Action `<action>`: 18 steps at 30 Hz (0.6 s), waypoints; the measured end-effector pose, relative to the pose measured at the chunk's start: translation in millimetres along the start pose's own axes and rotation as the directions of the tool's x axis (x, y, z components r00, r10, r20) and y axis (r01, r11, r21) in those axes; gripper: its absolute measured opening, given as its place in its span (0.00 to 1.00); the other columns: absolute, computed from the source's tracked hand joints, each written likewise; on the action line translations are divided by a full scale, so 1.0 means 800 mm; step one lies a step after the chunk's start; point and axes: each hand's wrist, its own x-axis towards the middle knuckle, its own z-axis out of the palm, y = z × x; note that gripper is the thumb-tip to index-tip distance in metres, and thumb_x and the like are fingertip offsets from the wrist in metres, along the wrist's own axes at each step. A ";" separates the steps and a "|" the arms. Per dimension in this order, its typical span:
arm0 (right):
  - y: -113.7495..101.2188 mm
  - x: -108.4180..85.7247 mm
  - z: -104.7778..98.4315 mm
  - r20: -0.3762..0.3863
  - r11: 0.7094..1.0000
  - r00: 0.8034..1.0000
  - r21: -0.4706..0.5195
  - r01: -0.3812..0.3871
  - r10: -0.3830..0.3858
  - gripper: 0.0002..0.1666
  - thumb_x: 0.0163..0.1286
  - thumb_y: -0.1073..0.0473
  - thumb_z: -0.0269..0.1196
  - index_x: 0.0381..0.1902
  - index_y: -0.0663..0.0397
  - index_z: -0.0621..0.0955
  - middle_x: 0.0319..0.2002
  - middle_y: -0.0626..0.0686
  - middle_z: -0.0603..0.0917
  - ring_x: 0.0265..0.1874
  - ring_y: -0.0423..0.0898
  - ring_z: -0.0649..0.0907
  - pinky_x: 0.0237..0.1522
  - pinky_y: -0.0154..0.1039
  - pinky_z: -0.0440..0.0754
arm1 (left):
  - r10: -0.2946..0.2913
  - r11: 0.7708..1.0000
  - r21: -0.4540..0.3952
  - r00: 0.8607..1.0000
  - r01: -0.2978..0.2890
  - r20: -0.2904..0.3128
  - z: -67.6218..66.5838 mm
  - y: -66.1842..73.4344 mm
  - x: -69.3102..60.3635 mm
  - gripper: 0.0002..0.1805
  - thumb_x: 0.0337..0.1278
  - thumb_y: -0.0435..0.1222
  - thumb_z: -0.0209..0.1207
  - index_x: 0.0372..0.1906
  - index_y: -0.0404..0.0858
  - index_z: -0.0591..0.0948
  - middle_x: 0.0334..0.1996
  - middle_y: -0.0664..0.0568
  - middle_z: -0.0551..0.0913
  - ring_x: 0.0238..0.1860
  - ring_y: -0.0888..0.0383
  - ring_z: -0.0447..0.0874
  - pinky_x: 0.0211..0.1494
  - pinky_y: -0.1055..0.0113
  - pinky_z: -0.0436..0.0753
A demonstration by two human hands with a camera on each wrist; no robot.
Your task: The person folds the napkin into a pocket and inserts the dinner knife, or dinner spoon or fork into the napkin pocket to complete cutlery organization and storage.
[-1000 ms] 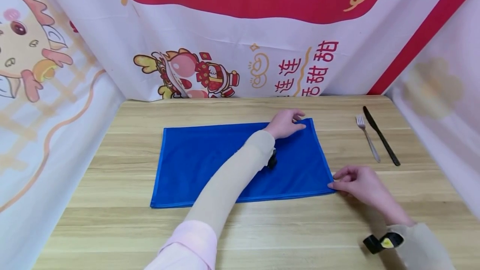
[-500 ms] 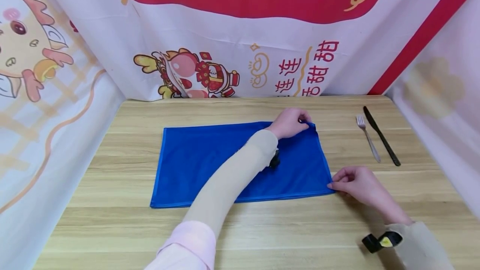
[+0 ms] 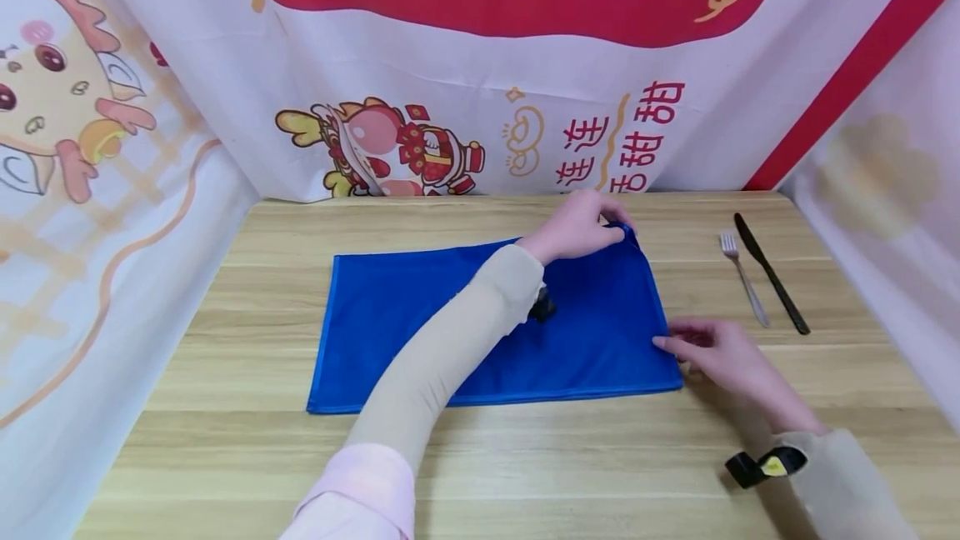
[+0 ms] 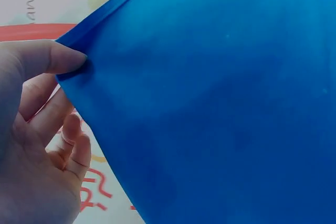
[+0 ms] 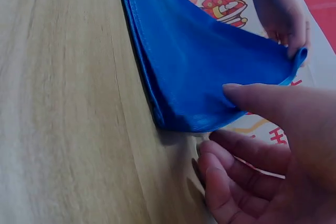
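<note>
A folded blue cloth [image 3: 420,315] lies on the wooden table. The left hand [image 3: 573,227] pinches its far right corner, which is lifted; in the left wrist view the thumb of the left hand [image 4: 42,119] presses on that corner of the cloth [image 4: 210,103]. At the cloth's right edge, a little above the near right corner, is the right hand [image 3: 723,357]. In the right wrist view the thumb of the right hand [image 5: 273,145] lies over the cloth [image 5: 199,61], its other fingers curled below the edge. The near right corner rests on the table.
To the right on the table [image 3: 525,473] lie a fork [image 3: 744,280] and a dark knife [image 3: 772,275], side by side. A printed curtain [image 3: 465,65] hangs behind the table, with more fabric at both sides.
The left hand has taken hold of the far right corner and raised it. The right hand has slid from the near right corner slightly up along the edge.
</note>
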 end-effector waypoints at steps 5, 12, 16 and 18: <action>0.001 0.004 -0.001 0.017 0.999 0.999 -0.007 0.038 -0.038 0.27 0.75 0.42 0.63 0.50 0.62 0.86 0.32 0.52 0.84 0.28 0.49 0.79 0.26 0.38 0.78 | -0.014 1.000 -0.012 1.000 0.014 0.002 -0.010 0.009 0.002 0.08 0.69 0.33 0.62 0.48 0.39 0.87 0.43 0.55 0.86 0.47 0.64 0.81 0.52 0.76 0.74; 0.008 0.004 -0.008 0.019 0.999 1.000 0.045 -0.009 0.008 0.25 0.73 0.43 0.66 0.46 0.62 0.86 0.31 0.52 0.86 0.28 0.49 0.80 0.27 0.38 0.79 | -0.032 0.998 -0.050 0.999 0.030 -0.035 -0.008 0.011 0.004 0.06 0.69 0.31 0.62 0.46 0.38 0.87 0.41 0.54 0.86 0.44 0.62 0.81 0.49 0.76 0.75; 0.015 0.003 -0.016 -0.017 0.998 1.000 0.061 -0.015 0.016 0.25 0.69 0.45 0.70 0.45 0.64 0.85 0.32 0.53 0.87 0.28 0.47 0.82 0.27 0.38 0.80 | -0.054 0.995 -0.085 0.997 0.049 -0.051 -0.001 0.011 0.006 0.04 0.68 0.30 0.63 0.44 0.37 0.85 0.41 0.54 0.85 0.44 0.63 0.81 0.49 0.77 0.75; 0.020 0.003 -0.020 -0.050 0.998 0.999 0.059 0.004 -0.001 0.23 0.67 0.47 0.72 0.43 0.64 0.85 0.32 0.53 0.87 0.27 0.45 0.81 0.26 0.37 0.80 | -0.056 0.992 -0.114 0.997 0.049 -0.060 0.003 0.012 0.008 0.04 0.67 0.29 0.63 0.43 0.37 0.84 0.41 0.54 0.85 0.44 0.63 0.82 0.49 0.78 0.76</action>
